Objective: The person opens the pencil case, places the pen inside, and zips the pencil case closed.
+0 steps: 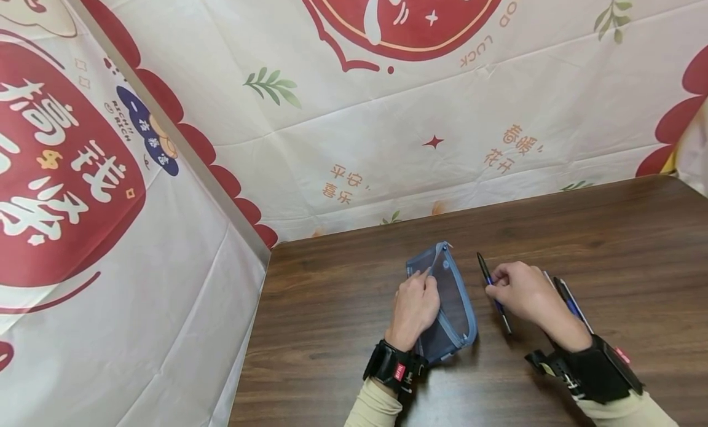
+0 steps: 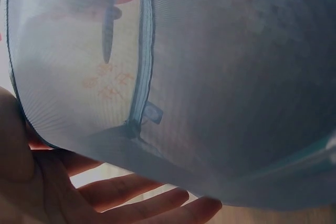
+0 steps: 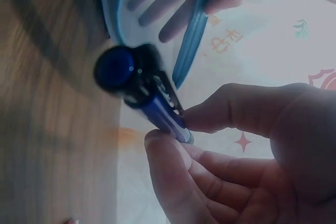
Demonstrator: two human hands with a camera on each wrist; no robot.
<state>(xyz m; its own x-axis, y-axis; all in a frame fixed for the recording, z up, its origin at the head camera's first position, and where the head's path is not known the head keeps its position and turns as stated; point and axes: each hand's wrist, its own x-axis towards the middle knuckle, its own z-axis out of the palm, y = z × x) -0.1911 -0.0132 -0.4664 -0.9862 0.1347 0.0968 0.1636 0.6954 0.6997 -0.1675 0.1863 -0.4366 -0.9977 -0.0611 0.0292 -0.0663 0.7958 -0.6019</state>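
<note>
In the head view, my left hand [image 1: 415, 307] grips the near left edge of a blue mesh zipper pouch [image 1: 455, 289], thumb on one side and fingers on the other. The left wrist view shows its see-through mesh [image 2: 236, 77] and pale blue zipper [image 2: 146, 45] close up. To the right of the pouch, my right hand [image 1: 525, 292] pinches a dark pen with a blue barrel [image 1: 485, 268] between thumb and fingertips. The right wrist view has that pen [image 3: 157, 111] with its round end toward the camera, apart from the pouch.
Several more pens [image 1: 572, 301] lie on the brown wooden table [image 1: 321, 329], partly hidden by my right wrist. A printed white cloth [image 1: 354, 126] hangs along the table's far edge. Another printed cloth panel [image 1: 182, 273] stands at the left edge.
</note>
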